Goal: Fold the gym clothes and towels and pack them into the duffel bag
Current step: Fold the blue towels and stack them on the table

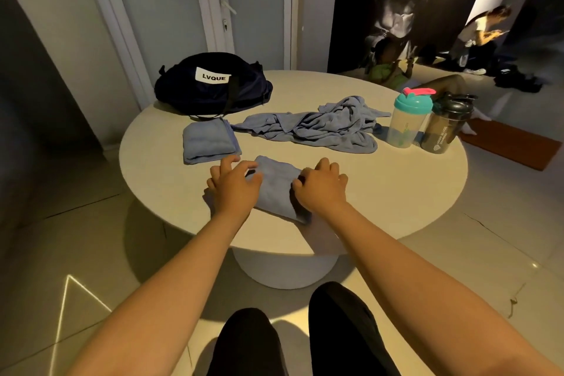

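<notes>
On the table, in front of the duffel bag: half-folded towel is lying toward the near edge of the round table, well clear of the bag.
Left hand: fingers are curling over the towel's left end, grasping it.
Right hand: knuckles up, fingers are clamping the towel's right end.
Risk, layers: soft cloth lifted by its ends alone is likely sagging; the fold could be springing open on the way to the bag.
Risk, bag mouth: not showing as open; arriving with both hands full would be forcing a fumble.
Risk, bottles: a wide sweep right of the bag could be toppling them.
Count, bags: one.
Count, towels: folded towel just in front of the bag; one under the hands; crumpled heap front-right of the bag, pieces in it cannot be told.
Count, shakers: two, teal-lidded bottle and dark bottle, side by side, far right of the bag.
</notes>
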### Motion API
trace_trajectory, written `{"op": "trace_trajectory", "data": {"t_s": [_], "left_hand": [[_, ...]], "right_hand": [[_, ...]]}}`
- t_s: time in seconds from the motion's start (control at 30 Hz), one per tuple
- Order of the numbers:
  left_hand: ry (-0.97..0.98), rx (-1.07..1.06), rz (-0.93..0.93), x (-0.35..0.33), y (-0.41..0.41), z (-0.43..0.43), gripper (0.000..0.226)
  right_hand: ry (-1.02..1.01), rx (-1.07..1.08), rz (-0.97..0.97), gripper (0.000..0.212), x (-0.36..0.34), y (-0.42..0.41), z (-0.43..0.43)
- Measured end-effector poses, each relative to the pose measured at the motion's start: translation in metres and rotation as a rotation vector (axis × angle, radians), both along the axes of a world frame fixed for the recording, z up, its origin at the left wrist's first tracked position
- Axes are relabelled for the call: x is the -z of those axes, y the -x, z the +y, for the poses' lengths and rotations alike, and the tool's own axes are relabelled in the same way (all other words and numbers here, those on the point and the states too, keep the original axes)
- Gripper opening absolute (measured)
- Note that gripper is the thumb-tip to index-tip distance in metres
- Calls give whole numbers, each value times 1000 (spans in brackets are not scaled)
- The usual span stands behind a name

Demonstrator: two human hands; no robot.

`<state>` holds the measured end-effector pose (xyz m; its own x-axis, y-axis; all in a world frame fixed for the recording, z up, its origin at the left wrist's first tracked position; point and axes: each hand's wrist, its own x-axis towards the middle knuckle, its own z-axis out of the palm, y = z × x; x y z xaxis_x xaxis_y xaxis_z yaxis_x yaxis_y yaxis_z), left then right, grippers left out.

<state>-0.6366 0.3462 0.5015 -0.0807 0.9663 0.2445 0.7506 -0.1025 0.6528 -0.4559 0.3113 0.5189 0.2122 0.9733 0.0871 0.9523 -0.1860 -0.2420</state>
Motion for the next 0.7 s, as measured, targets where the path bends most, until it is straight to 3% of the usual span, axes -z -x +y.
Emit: {"op": "trace_trajectory", "data": {"t_s": [0.1,0.17,0.23,0.3,0.37,0.43,0.5,0.6,0.7], "left_hand": [[154,77,-28,9,1,-25,25],[158,135,26,16,-4,-27,35],[162,140,-34,18,-5,-19,43],[118,99,-104,18,-5,-10,44],[73,20,-35,19,-3,-5,32],[149,-104,21,13,-3,-7,26],[313,-144,3,8,-7,-4,36],[353,-37,-12,3,-15,3,50],[206,142,-110,3,-18,12,33]], "right_hand": [[41,-93,90,51,11,-5,5],[73,-96,117,51,17,0,4],[53,-63,133,49,17,9,4],[58,-27,156,47,11,13,5],[64,-18,239,43,6,13,8],[54,-16,371,43,4,11,9],[39,-40,487,44,7,14,12],[-50,-90,662,34,14,25,20],[-153,-75,739,22,18,38,33]]}}
